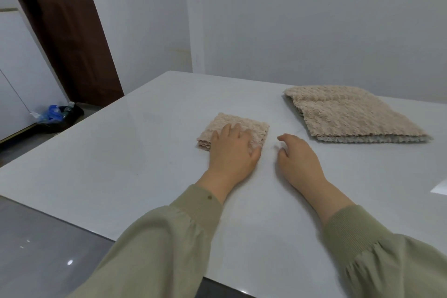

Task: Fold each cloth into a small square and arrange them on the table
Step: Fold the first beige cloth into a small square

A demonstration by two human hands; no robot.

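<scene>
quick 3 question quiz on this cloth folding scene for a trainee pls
1. True or false: the left hand lies flat on the small cloth.
2. The right hand holds: A) a cloth B) nothing C) a bottle
3. On the table, where is the stack of bigger cloths relative to the small cloth?

Key:
1. True
2. B; it rests on the table, fingers loosely curled
3. To its right and farther from the person, not touching it
</scene>
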